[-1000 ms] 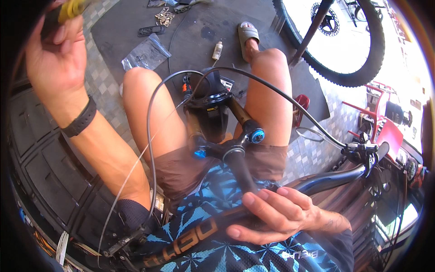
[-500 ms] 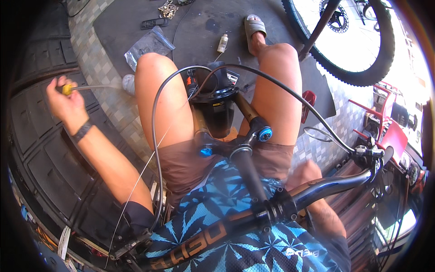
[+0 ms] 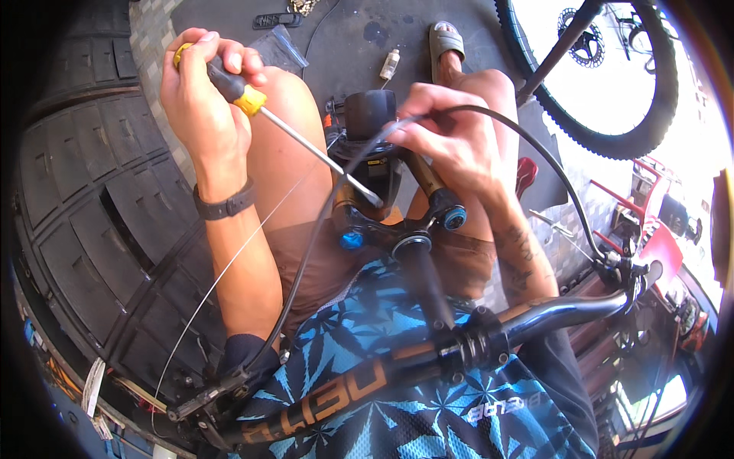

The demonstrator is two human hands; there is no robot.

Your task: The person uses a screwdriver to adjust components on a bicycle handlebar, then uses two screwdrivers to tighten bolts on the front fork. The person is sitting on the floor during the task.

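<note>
At the near side, the handlebar (image 3: 566, 312) is positioned across the torso, with the fork crown (image 3: 427, 226) and its blue adjuster (image 3: 455, 219) located beyond it. The hands are held apart. The screwdriver (image 3: 250, 100) is gripped by the left hand (image 3: 202, 107), its handle enclosed by the fingers and its shaft directed rightward and nearward over the crown; tip contact cannot be determined. Compared with the earlier frame, the left hand is brought in from far out on the left to the left knee. The right hand (image 3: 462, 145), previously lowered beside the handlebar, is raised above the right thigh, and the black cable (image 3: 543, 146) is now pinched between thumb and fingers. The cable's left loop is drawn straighter. Farther away, a small bottle (image 3: 391, 64) and a sandal (image 3: 446, 42) are seen on the dark mat (image 3: 359, 57); a wheel (image 3: 664, 107) is located at the far right.
</note>
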